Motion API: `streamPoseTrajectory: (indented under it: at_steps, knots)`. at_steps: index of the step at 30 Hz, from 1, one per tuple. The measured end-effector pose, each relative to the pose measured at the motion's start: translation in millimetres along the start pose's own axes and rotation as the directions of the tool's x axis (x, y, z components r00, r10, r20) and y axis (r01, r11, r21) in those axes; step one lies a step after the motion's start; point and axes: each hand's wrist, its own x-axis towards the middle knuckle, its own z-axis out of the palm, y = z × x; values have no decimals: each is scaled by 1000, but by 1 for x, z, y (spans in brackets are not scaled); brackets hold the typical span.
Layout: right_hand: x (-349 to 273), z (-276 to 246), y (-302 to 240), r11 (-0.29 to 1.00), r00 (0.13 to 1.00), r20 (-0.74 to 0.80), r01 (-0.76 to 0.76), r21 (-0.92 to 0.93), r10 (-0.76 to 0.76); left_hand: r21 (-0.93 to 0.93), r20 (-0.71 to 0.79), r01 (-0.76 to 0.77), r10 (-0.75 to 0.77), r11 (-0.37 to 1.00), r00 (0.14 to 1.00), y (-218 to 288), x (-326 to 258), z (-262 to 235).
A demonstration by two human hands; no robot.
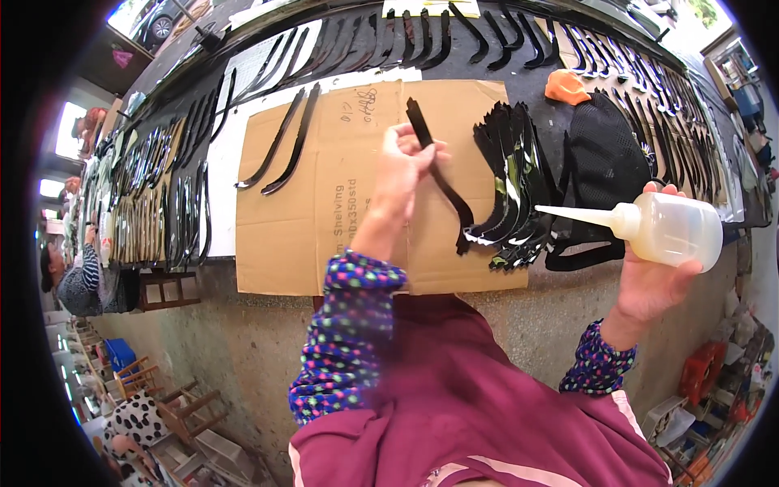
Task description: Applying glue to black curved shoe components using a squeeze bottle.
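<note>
The curved black strip slanted over the right half of the cardboard sheet, pinched toward its upper end by the left hand, probably to leave the longer part uncovered; it looked slim, dark and bent near its lower tip. The right hand gripped a translucent squeeze bottle sideways, apparently to point its nozzle toward the sheet's right edge.

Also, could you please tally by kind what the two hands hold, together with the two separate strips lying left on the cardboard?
Bottle: 1, in the right hand
Black strips: 3, one in the left hand, two on the cardboard
Total: 4
</note>
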Motion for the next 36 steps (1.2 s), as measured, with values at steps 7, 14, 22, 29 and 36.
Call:
streamPoseTrajectory:
  at_steps: [7,14,22,29,36]
  knots:
    - [-4,16,9,996,995,66,-75,43,72,-156,53,-106,115,982,992,48,-24,-80]
    - [-5,42,28,995,988,134,-83,55,75,337,87,245,-289,909,953,84,-100,-73]
    - [0,60,41,979,859,484,-201,20,166,351,205,271,-356,896,912,95,-130,-81]
    - [-4,70,47,977,754,643,-212,40,137,316,225,249,-327,916,918,97,-134,-84]
    - [-2,68,48,975,726,673,-220,30,143,318,242,237,-321,918,916,96,-136,-88]
